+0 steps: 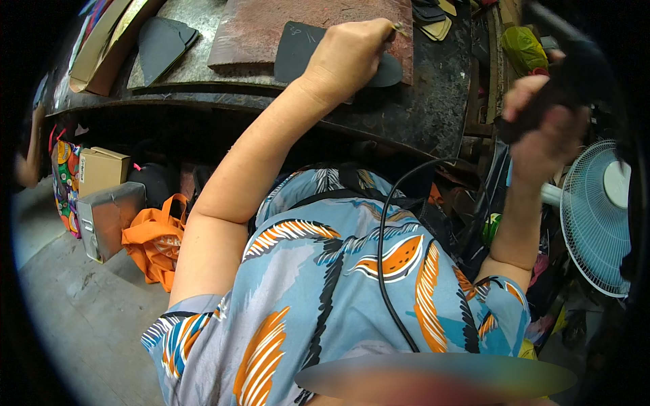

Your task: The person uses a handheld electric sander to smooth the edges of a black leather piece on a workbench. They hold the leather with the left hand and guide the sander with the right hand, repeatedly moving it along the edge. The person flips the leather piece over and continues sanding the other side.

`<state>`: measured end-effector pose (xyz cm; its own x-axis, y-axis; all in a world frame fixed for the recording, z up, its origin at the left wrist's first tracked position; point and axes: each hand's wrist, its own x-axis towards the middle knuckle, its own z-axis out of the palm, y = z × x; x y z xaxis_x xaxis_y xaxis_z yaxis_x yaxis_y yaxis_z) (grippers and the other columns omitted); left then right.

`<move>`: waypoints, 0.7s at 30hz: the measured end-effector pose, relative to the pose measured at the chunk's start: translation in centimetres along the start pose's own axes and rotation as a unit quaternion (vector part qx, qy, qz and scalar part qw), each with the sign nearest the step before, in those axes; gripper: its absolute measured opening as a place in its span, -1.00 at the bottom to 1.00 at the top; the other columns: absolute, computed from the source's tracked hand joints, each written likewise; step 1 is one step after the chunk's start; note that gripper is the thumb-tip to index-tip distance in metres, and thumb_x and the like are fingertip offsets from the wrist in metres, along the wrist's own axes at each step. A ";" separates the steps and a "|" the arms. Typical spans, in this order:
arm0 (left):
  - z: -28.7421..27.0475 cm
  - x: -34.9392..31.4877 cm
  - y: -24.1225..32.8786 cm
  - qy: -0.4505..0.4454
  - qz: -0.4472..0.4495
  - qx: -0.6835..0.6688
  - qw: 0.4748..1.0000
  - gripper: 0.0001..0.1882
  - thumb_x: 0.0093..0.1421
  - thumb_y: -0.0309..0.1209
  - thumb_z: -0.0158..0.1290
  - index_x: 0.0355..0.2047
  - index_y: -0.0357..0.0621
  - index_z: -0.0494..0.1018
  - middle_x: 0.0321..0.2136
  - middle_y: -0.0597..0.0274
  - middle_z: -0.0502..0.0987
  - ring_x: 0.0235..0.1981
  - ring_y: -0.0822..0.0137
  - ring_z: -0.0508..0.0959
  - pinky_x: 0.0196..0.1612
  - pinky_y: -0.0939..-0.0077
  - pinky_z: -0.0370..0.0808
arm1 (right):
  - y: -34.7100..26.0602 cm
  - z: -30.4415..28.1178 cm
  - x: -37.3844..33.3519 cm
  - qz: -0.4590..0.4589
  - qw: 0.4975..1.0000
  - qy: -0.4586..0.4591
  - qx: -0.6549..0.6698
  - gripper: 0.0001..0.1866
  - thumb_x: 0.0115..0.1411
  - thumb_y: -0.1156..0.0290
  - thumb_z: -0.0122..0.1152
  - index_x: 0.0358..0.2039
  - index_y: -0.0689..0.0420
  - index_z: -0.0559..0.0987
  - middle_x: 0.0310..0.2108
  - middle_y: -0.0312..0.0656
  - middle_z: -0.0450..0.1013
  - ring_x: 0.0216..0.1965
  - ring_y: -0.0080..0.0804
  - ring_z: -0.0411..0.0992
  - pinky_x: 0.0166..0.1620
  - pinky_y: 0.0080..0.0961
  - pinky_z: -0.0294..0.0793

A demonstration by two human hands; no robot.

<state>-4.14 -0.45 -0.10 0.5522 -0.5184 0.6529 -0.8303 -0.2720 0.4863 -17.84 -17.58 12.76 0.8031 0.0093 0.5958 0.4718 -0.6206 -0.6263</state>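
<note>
My left hand (347,57) is closed in a fist over a dark grey sole-shaped sheet (295,55). From its thumb side pokes the end of a small metal piece (399,28); the rest of it is hidden in the fist. The sheet lies on a worn reddish board (247,30), and pale marks show near its left end. Raised at the right, my right hand (548,128) is wrapped round a black object (562,88). Motion smears that object, so its kind cannot be made out.
The board rests on a dark workbench (433,88). Another dark sheet (162,46) and a long cardboard box (108,51) are at the left, a stack of cut pieces (433,20) at the back right. A white fan (596,216) stands close to my right arm. A black cable (382,250) crosses my front.
</note>
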 end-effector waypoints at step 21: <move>0.8 -0.3 -0.4 0.052 -0.096 -0.112 0.988 -0.87 0.10 -0.48 0.17 -0.35 -0.23 0.48 -0.46 -0.02 0.58 -0.37 0.01 0.62 -0.30 0.32 0.56 | 1.3 -0.1 -1.6 0.157 0.985 -0.038 -0.066 -0.61 0.37 0.24 0.04 0.11 0.17 0.42 -0.44 -0.22 0.48 -0.48 -0.56 0.41 -0.42 -0.61 0.40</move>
<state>-4.00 -0.86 -1.00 0.7125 -0.3849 0.5866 -0.6784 -0.1645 0.7161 -18.53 -18.42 11.06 0.9290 -0.1432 0.3413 0.1495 -0.6984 -0.6999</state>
